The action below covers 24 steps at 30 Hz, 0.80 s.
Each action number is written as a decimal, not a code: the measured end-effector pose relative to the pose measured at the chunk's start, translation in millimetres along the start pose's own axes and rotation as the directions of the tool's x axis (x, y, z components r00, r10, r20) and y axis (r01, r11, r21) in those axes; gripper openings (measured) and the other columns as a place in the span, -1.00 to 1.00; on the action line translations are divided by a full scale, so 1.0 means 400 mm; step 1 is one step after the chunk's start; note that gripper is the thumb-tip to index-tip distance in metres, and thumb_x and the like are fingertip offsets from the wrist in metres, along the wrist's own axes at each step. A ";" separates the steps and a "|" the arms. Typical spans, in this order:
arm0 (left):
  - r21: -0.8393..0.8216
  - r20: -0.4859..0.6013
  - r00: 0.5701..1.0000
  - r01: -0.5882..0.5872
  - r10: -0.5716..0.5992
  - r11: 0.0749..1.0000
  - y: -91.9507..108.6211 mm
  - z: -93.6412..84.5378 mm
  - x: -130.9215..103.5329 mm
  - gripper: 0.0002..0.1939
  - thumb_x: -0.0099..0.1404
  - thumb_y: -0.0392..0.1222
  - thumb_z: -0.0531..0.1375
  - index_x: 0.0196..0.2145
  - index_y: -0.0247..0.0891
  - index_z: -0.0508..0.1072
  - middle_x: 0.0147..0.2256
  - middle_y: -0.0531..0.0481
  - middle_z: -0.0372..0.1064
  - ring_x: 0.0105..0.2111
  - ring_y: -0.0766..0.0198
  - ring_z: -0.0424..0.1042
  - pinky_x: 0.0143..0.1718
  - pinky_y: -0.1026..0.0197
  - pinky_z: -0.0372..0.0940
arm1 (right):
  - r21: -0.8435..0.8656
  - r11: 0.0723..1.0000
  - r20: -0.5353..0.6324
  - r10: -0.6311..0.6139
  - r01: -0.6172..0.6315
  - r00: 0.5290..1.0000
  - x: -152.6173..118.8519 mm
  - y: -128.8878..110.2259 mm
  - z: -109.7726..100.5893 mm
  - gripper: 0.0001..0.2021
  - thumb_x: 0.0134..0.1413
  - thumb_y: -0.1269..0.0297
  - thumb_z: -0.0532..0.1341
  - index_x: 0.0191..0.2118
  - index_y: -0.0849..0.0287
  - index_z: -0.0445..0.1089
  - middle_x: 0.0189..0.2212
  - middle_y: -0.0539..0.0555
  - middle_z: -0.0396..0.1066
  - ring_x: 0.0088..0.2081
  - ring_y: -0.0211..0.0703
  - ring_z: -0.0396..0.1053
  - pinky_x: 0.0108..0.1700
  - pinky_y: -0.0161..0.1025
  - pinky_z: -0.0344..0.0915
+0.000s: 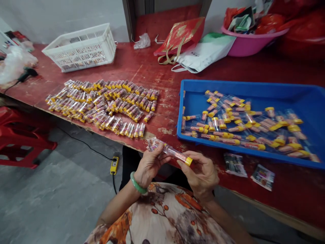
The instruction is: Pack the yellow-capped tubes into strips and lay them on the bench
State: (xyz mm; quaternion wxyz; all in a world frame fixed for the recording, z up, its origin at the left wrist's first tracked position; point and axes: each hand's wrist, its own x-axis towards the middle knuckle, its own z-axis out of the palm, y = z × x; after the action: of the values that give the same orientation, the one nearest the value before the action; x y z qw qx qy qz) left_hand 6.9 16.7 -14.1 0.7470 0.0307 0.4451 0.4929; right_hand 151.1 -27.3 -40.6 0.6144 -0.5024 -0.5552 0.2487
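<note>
Between my hands, over the table's front edge, is a clear tube with a yellow cap and pink contents. My left hand, with a green bangle on its wrist, pinches printed plastic wrappers at the tube's far end. The fingers of my right hand close on the capped end. Rows of wrapped tubes with yellow caps lie on the table to the left. A blue tray on the right holds many loose capped tubes. Two stacks of printed wrappers lie in front of the tray.
A white basket, a red bag, a white bag and a pink basin stand along the back of the red table. Red stools and a yellow power strip are at the lower left.
</note>
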 end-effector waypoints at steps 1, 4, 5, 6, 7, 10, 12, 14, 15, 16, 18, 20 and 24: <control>0.005 0.002 1.000 -0.012 0.012 1.000 -0.001 0.000 0.001 -0.77 0.02 -0.24 0.41 -0.40 -0.35 0.45 -0.47 0.00 0.47 -0.52 0.30 0.48 -0.44 0.25 0.45 | -0.060 0.996 0.027 -0.067 0.068 0.997 -0.002 0.002 -0.002 -0.64 -0.11 0.43 0.36 -0.18 -0.01 0.31 -0.24 0.04 0.48 -0.26 -0.07 0.48 -0.26 -0.09 0.42; 0.017 0.017 0.998 -0.065 0.065 0.998 -0.007 -0.002 0.003 -0.71 -0.03 -0.20 0.44 -0.37 -0.34 0.46 -0.47 0.02 0.47 -0.54 0.32 0.46 -0.46 0.26 0.43 | -0.145 0.970 0.120 -0.177 0.194 0.977 -0.008 0.005 -0.004 -0.58 -0.14 0.45 0.38 -0.16 -0.05 0.30 -0.23 0.02 0.50 -0.27 -0.06 0.50 -0.28 -0.10 0.43; 0.022 0.021 0.996 -0.083 0.083 0.996 -0.010 -0.003 0.003 -0.68 -0.04 -0.18 0.45 -0.37 -0.34 0.46 -0.47 0.03 0.47 -0.54 0.33 0.46 -0.46 0.27 0.43 | -0.125 0.976 0.124 -0.162 0.178 0.979 -0.008 0.005 -0.003 -0.59 -0.13 0.44 0.37 -0.16 -0.05 0.29 -0.24 0.02 0.49 -0.27 -0.06 0.50 -0.30 -0.11 0.44; 0.028 0.024 0.994 -0.103 0.102 0.994 -0.013 -0.004 0.003 -0.66 -0.06 -0.17 0.45 -0.36 -0.34 0.46 -0.47 0.02 0.47 -0.54 0.32 0.46 -0.47 0.27 0.43 | -0.094 0.986 0.109 -0.129 0.140 0.986 -0.007 0.005 0.000 -0.62 -0.10 0.43 0.36 -0.16 -0.04 0.29 -0.25 0.02 0.49 -0.28 -0.07 0.49 -0.32 -0.12 0.44; 0.034 0.025 0.992 -0.121 0.120 0.992 -0.015 -0.005 0.003 -0.64 -0.08 -0.15 0.46 -0.36 -0.34 0.46 -0.47 0.02 0.48 -0.53 0.31 0.47 -0.46 0.27 0.43 | -0.070 0.993 0.079 -0.092 0.098 0.993 -0.006 0.005 0.003 -0.65 -0.08 0.41 0.35 -0.16 -0.03 0.29 -0.27 0.03 0.48 -0.30 -0.09 0.49 -0.35 -0.14 0.44; 0.053 0.040 0.985 -0.168 0.166 0.984 -0.020 -0.008 0.000 -0.61 -0.10 -0.13 0.47 -0.34 -0.34 0.46 -0.46 -0.01 0.49 -0.52 0.29 0.49 -0.44 0.25 0.44 | -0.144 0.985 0.013 -0.099 0.099 0.995 -0.004 0.010 0.014 -0.69 -0.06 0.37 0.35 -0.19 0.00 0.30 -0.33 0.02 0.48 -0.39 -0.12 0.47 -0.43 -0.19 0.42; 0.071 0.054 0.982 -0.186 0.183 0.980 -0.021 -0.008 -0.003 -0.60 -0.10 -0.13 0.47 -0.34 -0.36 0.47 -0.47 -0.03 0.49 -0.52 0.27 0.49 -0.42 0.23 0.45 | -0.272 0.938 0.015 -0.220 0.216 0.975 -0.008 0.017 0.017 -0.64 -0.10 0.37 0.38 -0.17 0.00 0.30 -0.34 0.02 0.50 -0.41 -0.12 0.49 -0.43 -0.19 0.42; 0.084 0.054 0.978 -0.205 0.201 0.975 -0.021 -0.008 -0.007 -0.60 -0.11 -0.14 0.47 -0.36 -0.38 0.47 -0.48 -0.03 0.49 -0.52 0.28 0.49 -0.41 0.23 0.44 | -0.373 0.872 0.035 -0.328 0.317 0.944 -0.017 0.026 0.017 -0.58 -0.14 0.38 0.41 -0.14 -0.01 0.29 -0.33 0.04 0.52 -0.38 -0.10 0.52 -0.42 -0.20 0.43; 0.087 0.055 0.977 -0.208 0.204 0.974 -0.022 -0.008 -0.008 -0.61 -0.11 -0.15 0.47 -0.36 -0.38 0.47 -0.48 -0.02 0.49 -0.53 0.29 0.48 -0.41 0.24 0.44 | -0.404 0.845 0.041 -0.366 0.350 0.930 -0.022 0.032 0.015 -0.56 -0.15 0.38 0.41 -0.12 -0.02 0.29 -0.31 0.04 0.53 -0.37 -0.10 0.53 -0.41 -0.20 0.44; 0.087 0.061 0.979 -0.201 0.197 0.976 -0.022 -0.007 -0.009 -0.61 -0.11 -0.15 0.47 -0.36 -0.38 0.47 -0.48 -0.03 0.49 -0.52 0.29 0.49 -0.41 0.25 0.44 | -0.425 0.824 0.049 -0.391 0.374 0.919 -0.026 0.038 0.013 -0.55 -0.15 0.38 0.42 -0.12 -0.03 0.28 -0.29 0.04 0.54 -0.35 -0.10 0.54 -0.40 -0.21 0.44; 0.079 0.080 0.983 -0.168 0.162 0.983 -0.022 -0.007 -0.009 -0.63 -0.08 -0.16 0.46 -0.35 -0.37 0.47 -0.47 -0.04 0.50 -0.50 0.27 0.50 -0.41 0.26 0.44 | -0.449 0.794 0.066 -0.429 0.411 0.901 -0.032 0.049 0.009 -0.57 -0.15 0.39 0.42 -0.15 -0.03 0.29 -0.25 0.04 0.55 -0.32 -0.09 0.55 -0.37 -0.21 0.46; 0.068 0.095 0.987 -0.137 0.130 0.988 -0.022 -0.007 -0.008 -0.66 -0.03 -0.15 0.44 -0.34 -0.36 0.47 -0.45 -0.06 0.51 -0.48 0.25 0.52 -0.40 0.26 0.45 | -0.470 0.773 0.076 -0.445 0.425 0.892 -0.033 0.055 0.005 -0.62 -0.15 0.39 0.42 -0.20 -0.02 0.32 -0.25 0.04 0.56 -0.31 -0.08 0.56 -0.35 -0.20 0.47; 0.049 0.087 0.984 -0.163 0.158 0.985 -0.018 -0.004 -0.003 -0.68 0.01 -0.14 0.42 -0.33 -0.34 0.46 -0.44 -0.04 0.51 -0.49 0.27 0.51 -0.42 0.26 0.46 | -0.423 0.818 0.071 -0.399 0.389 0.914 -0.023 0.044 0.002 -0.63 -0.14 0.39 0.41 -0.20 -0.02 0.32 -0.25 0.04 0.55 -0.29 -0.09 0.55 -0.35 -0.19 0.49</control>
State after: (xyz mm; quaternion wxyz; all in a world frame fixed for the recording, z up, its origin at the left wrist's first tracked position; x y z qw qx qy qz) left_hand 10.8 11.5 -17.8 0.7214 0.1079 0.4235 0.5372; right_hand 152.5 -28.5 -60.4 0.5327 -0.5019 -0.6812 -0.0171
